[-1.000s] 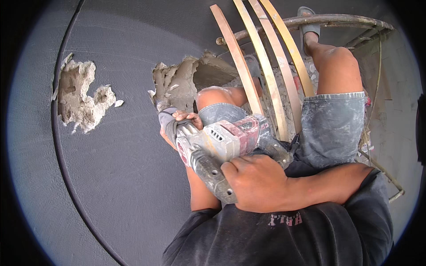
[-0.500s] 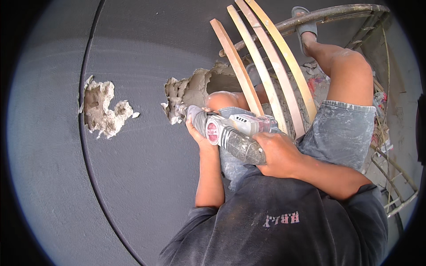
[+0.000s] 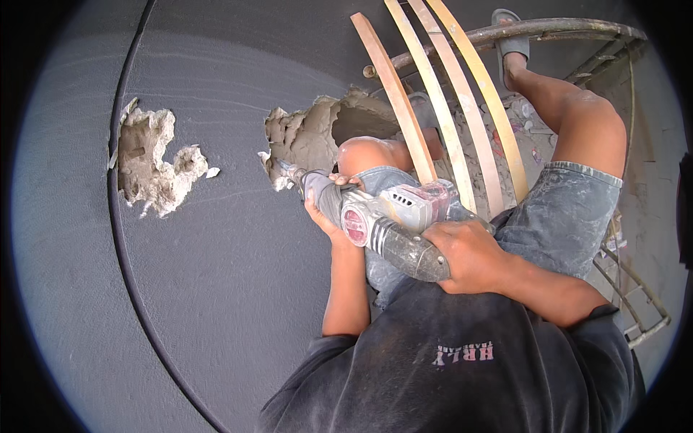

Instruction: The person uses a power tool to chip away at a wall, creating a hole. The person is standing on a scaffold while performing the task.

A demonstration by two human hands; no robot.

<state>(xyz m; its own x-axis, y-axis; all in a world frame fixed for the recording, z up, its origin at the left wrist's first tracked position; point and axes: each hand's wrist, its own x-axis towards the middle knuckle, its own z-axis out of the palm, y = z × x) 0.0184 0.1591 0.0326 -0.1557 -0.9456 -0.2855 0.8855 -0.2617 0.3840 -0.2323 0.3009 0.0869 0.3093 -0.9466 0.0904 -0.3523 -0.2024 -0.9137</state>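
A dusty grey and red demolition hammer [image 3: 393,229] lies slantwise across my lap, its front pointing up and left. My left hand [image 3: 326,216] wraps round its dark front barrel from below. The rear handle is held by my right hand [image 3: 465,252], whose fingers are partly hidden behind it. The metal bit [image 3: 287,167] reaches the lower left edge of a rough hole [image 3: 307,137] broken in the dark grey surface. Whether its tip touches the plaster or is just off it, I cannot tell.
A second broken patch [image 3: 148,159] shows at the left, beside a long black cable or strip [image 3: 119,252]. Several wooden slats [image 3: 444,108] stand beyond the hammer. A curved metal bar [image 3: 556,27] and rubble [image 3: 523,123] lie past my legs; a metal frame [image 3: 646,317] is at far right.
The hammer and both hands have shifted slightly right and down against the hole. More of the bit shows now. Both hands keep their hold, and the whole view has moved a little.
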